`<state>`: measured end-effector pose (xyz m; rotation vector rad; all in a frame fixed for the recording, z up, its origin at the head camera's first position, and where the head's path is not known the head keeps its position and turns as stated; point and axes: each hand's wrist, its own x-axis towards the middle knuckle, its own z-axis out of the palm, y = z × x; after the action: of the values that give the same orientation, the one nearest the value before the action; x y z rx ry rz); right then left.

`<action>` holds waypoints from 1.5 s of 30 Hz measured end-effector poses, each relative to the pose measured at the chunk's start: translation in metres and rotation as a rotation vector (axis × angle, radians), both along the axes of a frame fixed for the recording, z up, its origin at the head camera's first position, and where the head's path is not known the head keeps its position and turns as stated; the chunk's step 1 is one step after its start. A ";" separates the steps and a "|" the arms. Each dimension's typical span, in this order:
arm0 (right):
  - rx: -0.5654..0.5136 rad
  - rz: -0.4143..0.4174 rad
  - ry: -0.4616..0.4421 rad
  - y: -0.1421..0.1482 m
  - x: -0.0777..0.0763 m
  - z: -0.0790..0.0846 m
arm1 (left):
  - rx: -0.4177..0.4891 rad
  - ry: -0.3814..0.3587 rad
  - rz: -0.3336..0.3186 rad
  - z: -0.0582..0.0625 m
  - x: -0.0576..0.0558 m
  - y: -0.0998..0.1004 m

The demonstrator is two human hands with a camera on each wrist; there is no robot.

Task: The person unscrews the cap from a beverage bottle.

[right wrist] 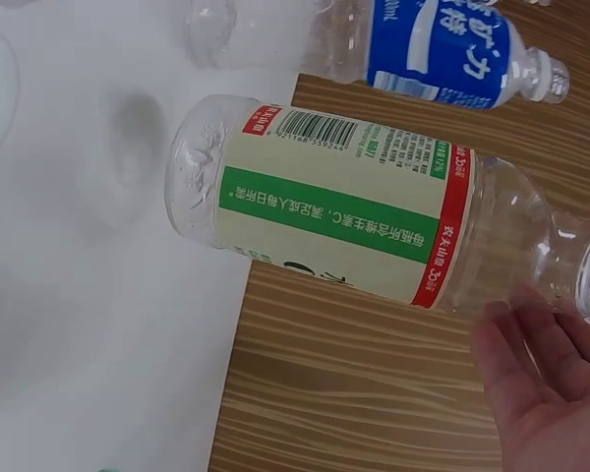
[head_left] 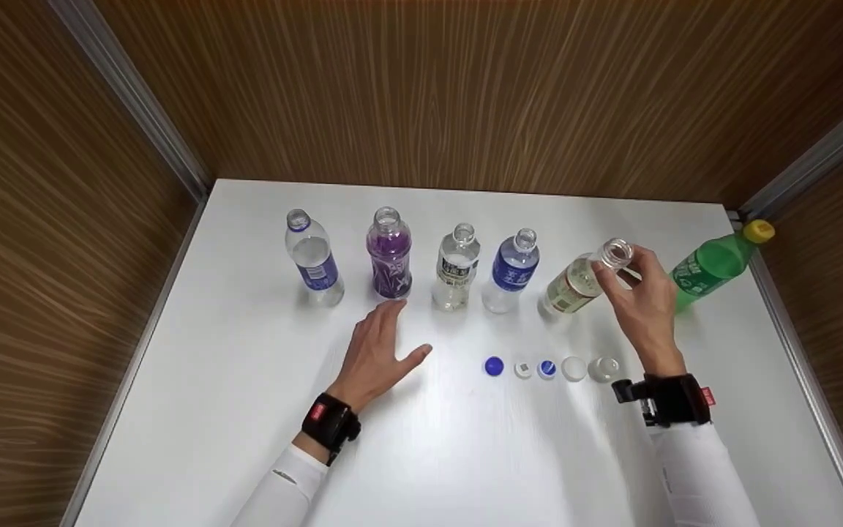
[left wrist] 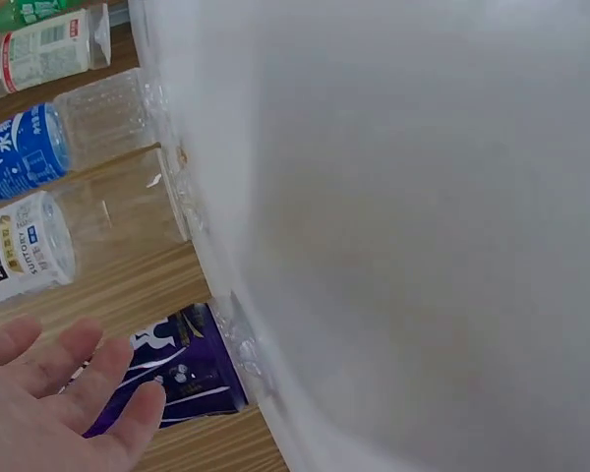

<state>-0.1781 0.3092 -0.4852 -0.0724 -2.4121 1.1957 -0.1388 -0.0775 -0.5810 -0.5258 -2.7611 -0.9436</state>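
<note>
My right hand (head_left: pixel 647 304) holds a clear plastic bottle (head_left: pixel 574 288) by its neck, thumb and fingers around it. The bottle is tilted, its uncapped mouth leaning toward the hand; in the right wrist view its label (right wrist: pixel 334 202) is cream with a green band and red edges. My left hand (head_left: pixel 376 353) hovers above the table with fingers spread, holding nothing. Just beyond its fingertips stands an uncapped bottle with a purple label (head_left: pixel 391 260). A blue-labelled bottle (head_left: pixel 513 271) and a white-and-black-labelled bottle (head_left: pixel 456 269) stand between the two hands, both uncapped.
At far left stands another uncapped bottle (head_left: pixel 313 260). A green bottle (head_left: pixel 714 267) with a yellow cap is at far right, partly behind my right hand. Several loose caps (head_left: pixel 574 368) lie in a row on the white table (head_left: pixel 421 454). Wood-grain panels (head_left: pixel 421 95) enclose the table.
</note>
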 end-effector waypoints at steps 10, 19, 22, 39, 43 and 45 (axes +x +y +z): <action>-0.012 0.010 -0.072 0.002 -0.016 -0.013 | -0.004 0.010 0.003 -0.003 0.002 -0.007; 0.006 0.007 -0.123 0.002 -0.021 -0.019 | 0.001 0.033 -0.001 -0.006 0.004 -0.008; 0.010 0.008 -0.114 0.004 -0.022 -0.020 | 0.006 0.035 -0.002 -0.006 0.004 -0.008; 0.025 0.020 -0.102 0.010 -0.015 -0.026 | 0.019 0.002 -0.009 -0.006 0.005 -0.005; 0.038 0.009 -0.074 0.016 -0.002 -0.024 | 0.016 -0.006 -0.005 -0.007 0.004 -0.005; 0.045 -0.005 -0.052 0.021 0.007 -0.024 | 0.014 -0.010 0.000 -0.007 0.004 -0.006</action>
<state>-0.1710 0.3305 -0.5088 -0.0963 -2.4813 1.1508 -0.1348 -0.0834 -0.5882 -0.5202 -2.7615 -0.9669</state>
